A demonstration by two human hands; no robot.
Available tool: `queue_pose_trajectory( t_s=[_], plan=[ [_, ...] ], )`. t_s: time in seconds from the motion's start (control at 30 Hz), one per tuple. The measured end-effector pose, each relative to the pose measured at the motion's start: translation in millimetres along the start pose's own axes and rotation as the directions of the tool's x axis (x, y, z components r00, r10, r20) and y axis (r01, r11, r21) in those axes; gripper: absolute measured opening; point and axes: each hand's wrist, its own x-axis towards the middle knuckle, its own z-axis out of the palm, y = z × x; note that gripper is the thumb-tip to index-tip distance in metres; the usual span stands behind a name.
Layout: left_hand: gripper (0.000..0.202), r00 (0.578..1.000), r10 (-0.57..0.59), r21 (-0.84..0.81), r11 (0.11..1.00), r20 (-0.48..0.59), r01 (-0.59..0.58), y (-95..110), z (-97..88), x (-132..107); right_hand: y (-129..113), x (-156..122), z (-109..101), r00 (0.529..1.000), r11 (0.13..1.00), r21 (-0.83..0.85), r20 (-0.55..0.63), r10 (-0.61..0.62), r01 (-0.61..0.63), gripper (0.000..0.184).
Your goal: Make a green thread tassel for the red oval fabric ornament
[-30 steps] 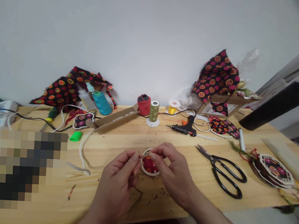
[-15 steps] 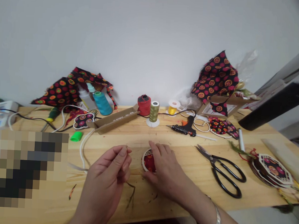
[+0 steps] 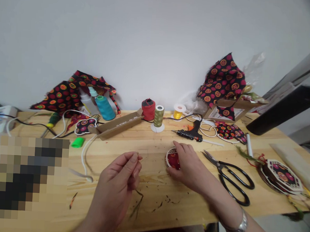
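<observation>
Spatial relation: the round ornament (image 3: 171, 159) is lying flat on the worktop (image 3: 149, 216), to the right of the left hand (image 3: 122, 178) and directly under the right hand (image 3: 187, 166). The right hand is therefore the nearer one; a bare strip of wood grain is separating the left hand from the piece. Being a disc, the ornament is showing no long axis; its openwork end is facing away from the person.

Hand states: the right hand is arching over the disc, thumb resting by the near edge, fingers reaching over the far side and covering the right part. The left hand is pressing thumb and forefinger together, raised and apart from the disc; whatever is sitting between the tips is too small to tell. A dark olive strand (image 3: 139, 201) is trailing out below this hand; cannot tell whether it is being held.

Materials: the disc is pairing a pale, wood-like fretwork rim with dark red printed fabric. To the right, the scissors (image 3: 226, 178) are lying with metal blades pointing away and leftward, black loop handles toward the person. Farther right, an octagonal stack (image 3: 281, 176) is repeating the pale lattice over dark printed cloth. Behind, a ridged, olive thread spool (image 3: 159, 117) is standing upright.
</observation>
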Motion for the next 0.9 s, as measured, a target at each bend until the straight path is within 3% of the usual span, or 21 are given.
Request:
queue_pose_trajectory(
  t_s=[0.17,0.27,0.33,0.43,0.53,0.63,0.77,0.9],
  plan=[
    [0.009,1.000,-0.021,-0.003,1.000,0.017,0.021,0,2.2,0,-3,-1,-3,1.000,0.997,0.071,-0.021,-0.007,0.009,0.080],
    [0.008,0.999,-0.032,0.010,0.999,0.021,0.032,0,4.6,-1,-14,-2,-8,0.989,0.948,0.311,-0.147,-0.020,0.065,0.061],
    [0.008,0.999,-0.040,0.016,0.999,0.027,0.040,-1,6.1,-2,-25,-2,-10,0.990,0.835,0.547,-0.136,0.026,0.053,0.037],
    [0.009,0.999,-0.042,0.021,0.999,0.030,0.042,-1,6.8,-3,-39,-2,-7,0.989,0.566,0.813,0.080,0.127,-0.138,0.025],
    [0.009,0.999,-0.047,0.032,0.998,0.028,0.046,-2,6.0,-3,-46,0,-2,0.952,0.287,0.913,0.245,0.186,-0.291,0.024],
    [0.009,0.998,-0.059,0.033,0.998,0.035,0.058,-2,5.0,-3,-48,1,1,0.940,0.136,0.939,0.289,0.182,-0.315,0.020],
    [0.008,0.996,-0.071,0.059,0.996,0.052,0.068,-5,4.0,-3,-52,2,2,0.944,0.089,0.948,0.291,0.154,-0.306,0.012],
    [0.010,0.995,-0.083,0.094,0.993,0.056,0.078,-7,2.5,-2,-53,2,-1,0.966,0.205,0.955,0.179,0.185,-0.216,0.013]
  ],
)
